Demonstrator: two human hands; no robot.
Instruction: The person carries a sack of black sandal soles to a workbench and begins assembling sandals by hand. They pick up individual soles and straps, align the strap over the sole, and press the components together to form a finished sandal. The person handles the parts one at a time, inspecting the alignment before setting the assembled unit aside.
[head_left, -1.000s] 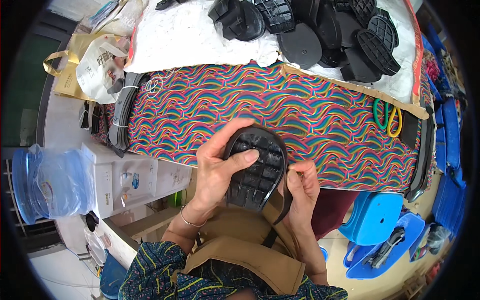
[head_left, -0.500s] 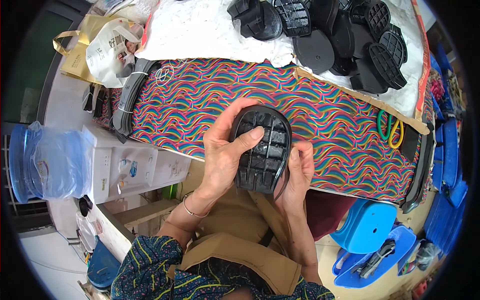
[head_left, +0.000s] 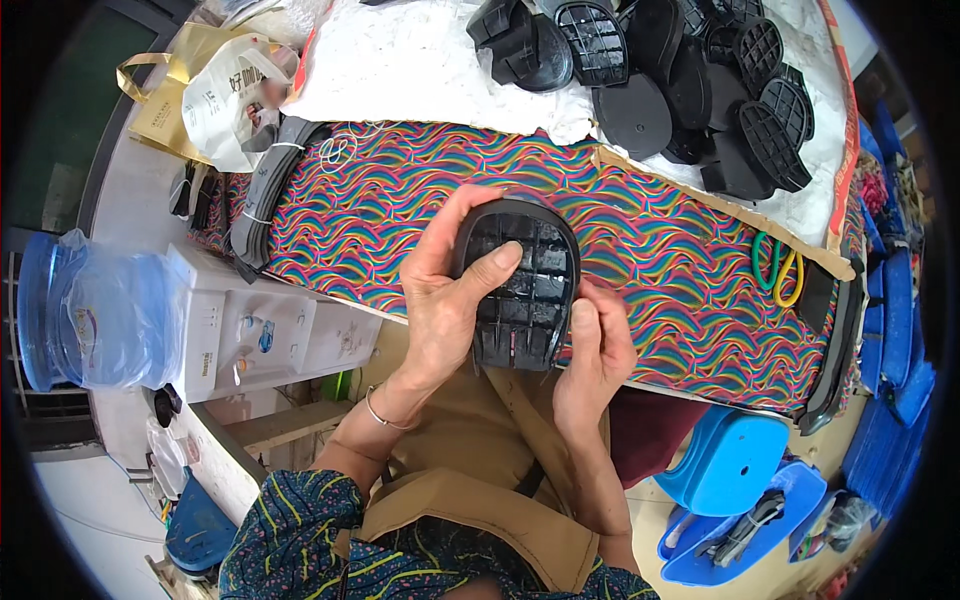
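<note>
A black moulded shoe heel (head_left: 540, 290), rounded at the far end and with a grid of hollow cells facing up, is held above the near edge of the table. My left hand (head_left: 438, 315) grips it from the left, the thumb lying across the cells and the fingers wrapped round the far rim. At its right edge, my right hand (head_left: 595, 355) is closed in a pinch on the dark rim. Whether a separate strip lies between those right fingers is hidden.
Several more black heels (head_left: 632, 115) are piled on white sheeting at the back right. Bundled dark strips (head_left: 268, 195) lie at the table's left. Green and yellow-handled scissors (head_left: 788, 278) rest at the right. A water dispenser (head_left: 250, 335) stands left; a blue stool (head_left: 735, 455) stands lower right.
The heel has tilted slightly and shifted a little up in view. My right hand has turned and moved slightly right and down; the loose dark strip below it no longer shows.
</note>
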